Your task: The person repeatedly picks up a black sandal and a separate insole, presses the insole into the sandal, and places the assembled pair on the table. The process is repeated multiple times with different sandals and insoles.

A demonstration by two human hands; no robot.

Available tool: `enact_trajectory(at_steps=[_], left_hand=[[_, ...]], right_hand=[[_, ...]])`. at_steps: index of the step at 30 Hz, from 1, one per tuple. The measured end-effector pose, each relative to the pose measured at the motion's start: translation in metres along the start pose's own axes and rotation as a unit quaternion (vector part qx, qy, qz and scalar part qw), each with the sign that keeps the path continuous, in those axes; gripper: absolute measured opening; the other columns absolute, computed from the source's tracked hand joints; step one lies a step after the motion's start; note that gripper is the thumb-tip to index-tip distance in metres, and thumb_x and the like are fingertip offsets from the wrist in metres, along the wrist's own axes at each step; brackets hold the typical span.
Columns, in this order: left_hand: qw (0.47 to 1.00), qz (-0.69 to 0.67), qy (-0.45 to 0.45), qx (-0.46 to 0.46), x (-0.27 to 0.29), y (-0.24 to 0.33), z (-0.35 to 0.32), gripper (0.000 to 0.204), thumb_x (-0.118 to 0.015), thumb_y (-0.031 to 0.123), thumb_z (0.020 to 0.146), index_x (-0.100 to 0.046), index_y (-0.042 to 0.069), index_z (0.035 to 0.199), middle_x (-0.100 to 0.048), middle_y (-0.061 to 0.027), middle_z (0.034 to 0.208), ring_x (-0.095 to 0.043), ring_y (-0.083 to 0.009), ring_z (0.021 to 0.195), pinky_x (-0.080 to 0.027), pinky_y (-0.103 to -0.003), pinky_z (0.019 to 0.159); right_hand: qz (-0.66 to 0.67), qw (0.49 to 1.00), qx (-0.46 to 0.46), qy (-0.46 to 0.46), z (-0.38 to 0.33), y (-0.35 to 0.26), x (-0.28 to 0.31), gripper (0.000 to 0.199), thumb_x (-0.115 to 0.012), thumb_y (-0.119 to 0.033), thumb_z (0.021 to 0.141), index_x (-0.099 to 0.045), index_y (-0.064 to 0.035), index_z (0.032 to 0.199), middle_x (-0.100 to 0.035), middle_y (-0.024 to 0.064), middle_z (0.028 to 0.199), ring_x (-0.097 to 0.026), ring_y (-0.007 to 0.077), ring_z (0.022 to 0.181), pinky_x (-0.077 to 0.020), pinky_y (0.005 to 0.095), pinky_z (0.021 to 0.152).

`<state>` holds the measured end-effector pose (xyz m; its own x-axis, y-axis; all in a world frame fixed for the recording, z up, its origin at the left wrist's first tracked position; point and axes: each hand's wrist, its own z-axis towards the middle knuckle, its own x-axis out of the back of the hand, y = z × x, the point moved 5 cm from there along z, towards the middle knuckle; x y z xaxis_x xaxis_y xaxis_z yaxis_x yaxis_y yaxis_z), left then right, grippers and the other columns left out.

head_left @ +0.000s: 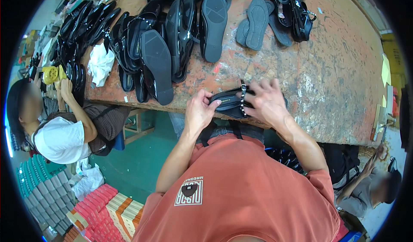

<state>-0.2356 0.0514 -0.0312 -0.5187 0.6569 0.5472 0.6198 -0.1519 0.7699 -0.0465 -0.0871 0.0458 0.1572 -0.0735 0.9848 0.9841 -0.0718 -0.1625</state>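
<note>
A black shoe (231, 109) with a dark insole lies at the near edge of the worktable, in front of my body. My left hand (199, 112) grips its left end, the thumb resting on the insole. A strap (243, 99) set with pale beads and a small buckle crosses the shoe. Over the shoe's right part is my right hand (267, 101), its fingers at the strap and smeared by motion. Whether they pinch the strap I cannot tell, and the hand hides much of that end.
Black shoes (157, 65) crowd the worktable (318, 83) to the left. Grey insoles (257, 25) and more shoes (301, 18) lie at the far side. White crumpled paper (100, 65) sits farther left. Co-workers (64, 134) are at left and lower right; stacked boxes (92, 212) stand lower left.
</note>
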Motion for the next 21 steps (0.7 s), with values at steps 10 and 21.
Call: enact_trajectory(at_steps=[10, 21], left_hand=[[0.851, 0.137, -0.098, -0.498, -0.009, 0.062, -0.020, 0.057, -0.086, 0.025, 0.083, -0.068, -0.002, 0.129, -0.066, -0.0174, 0.140, -0.061, -0.0372, 0.132, -0.051, -0.049, 0.113], [0.786, 0.391, -0.129, -0.462, -0.053, 0.047, -0.028, 0.087, -0.079, 0.028, 0.081, -0.051, 0.008, 0.160, -0.040, -0.0074, 0.173, -0.043, -0.0246, 0.149, -0.039, -0.037, 0.114]], right_hand=[[-0.058, 0.987, -0.124, -0.079, -0.006, 0.012, -0.006, 0.060, -0.090, -0.046, 0.075, -0.078, -0.0237, 0.129, -0.063, 0.0105, 0.115, -0.058, 0.0323, 0.119, -0.0401, 0.0535, 0.101], [0.504, 0.721, -0.437, 0.187, -0.097, 0.044, -0.035, 0.045, -0.079, 0.002, 0.091, -0.069, 0.0042, 0.134, -0.073, 0.0137, 0.115, -0.073, 0.0221, 0.108, -0.0589, 0.0357, 0.093]])
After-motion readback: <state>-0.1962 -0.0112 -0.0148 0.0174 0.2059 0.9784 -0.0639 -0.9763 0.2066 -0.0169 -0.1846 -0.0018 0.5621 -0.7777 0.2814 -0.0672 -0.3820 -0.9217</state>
